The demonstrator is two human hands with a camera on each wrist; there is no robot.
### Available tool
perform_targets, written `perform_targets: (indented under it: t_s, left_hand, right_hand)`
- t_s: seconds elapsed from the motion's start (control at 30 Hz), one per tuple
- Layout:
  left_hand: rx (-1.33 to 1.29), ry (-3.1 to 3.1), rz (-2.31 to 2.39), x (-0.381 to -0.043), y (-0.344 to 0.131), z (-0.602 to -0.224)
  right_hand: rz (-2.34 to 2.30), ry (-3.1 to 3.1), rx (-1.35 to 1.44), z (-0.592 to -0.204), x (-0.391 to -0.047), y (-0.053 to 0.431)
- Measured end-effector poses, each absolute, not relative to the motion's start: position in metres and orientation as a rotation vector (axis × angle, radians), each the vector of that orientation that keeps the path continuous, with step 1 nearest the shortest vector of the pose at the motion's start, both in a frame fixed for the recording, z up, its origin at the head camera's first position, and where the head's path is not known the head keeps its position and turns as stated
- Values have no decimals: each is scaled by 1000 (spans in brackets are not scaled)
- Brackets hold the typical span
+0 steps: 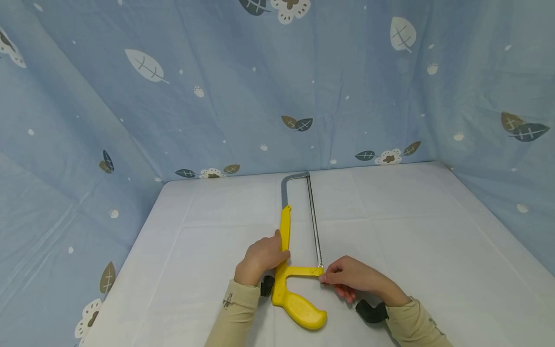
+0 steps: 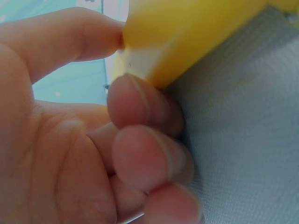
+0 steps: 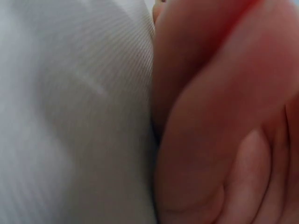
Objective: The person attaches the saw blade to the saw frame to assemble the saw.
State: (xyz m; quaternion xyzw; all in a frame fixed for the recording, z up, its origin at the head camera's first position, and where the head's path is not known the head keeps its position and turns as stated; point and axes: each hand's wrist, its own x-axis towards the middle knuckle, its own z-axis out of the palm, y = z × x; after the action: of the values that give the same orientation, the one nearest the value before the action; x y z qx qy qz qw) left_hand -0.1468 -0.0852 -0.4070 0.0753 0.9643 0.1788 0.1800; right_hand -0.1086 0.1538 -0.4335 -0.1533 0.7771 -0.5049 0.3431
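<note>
A hacksaw point(image 1: 303, 311) with a yellow handle and a grey front frame lies on the white cloth, its handle towards me. Its thin blade point(image 1: 314, 221) runs along the right side, fixed at both ends. My left hand point(image 1: 263, 256) grips the yellow back of the frame, thumb on one side and fingers on the other; the left wrist view shows the yellow part point(image 2: 196, 32) between them. With thumb and forefinger, my right hand point(image 1: 357, 277) pinches the frame's corner at the blade's near end. Those fingertips hide what small part is there. Curled fingers point(image 3: 210, 121) fill the right wrist view.
A white cloth point(image 1: 403, 217) with fold lines covers the table. Blue curtains point(image 1: 243, 86) with leaf and flower prints hang behind it and on both sides. Black wrist-worn pieces point(image 1: 372, 312) sit beside both sleeves, close to the cloth.
</note>
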Motion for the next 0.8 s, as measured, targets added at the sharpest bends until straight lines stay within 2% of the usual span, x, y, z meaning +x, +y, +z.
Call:
perform_targets:
  t_s: [0.8]
  left_hand:
    - [226,2733,486,-147,-86,-406]
  right_hand:
    - [-1321,2010,-436,-435,-109,155]
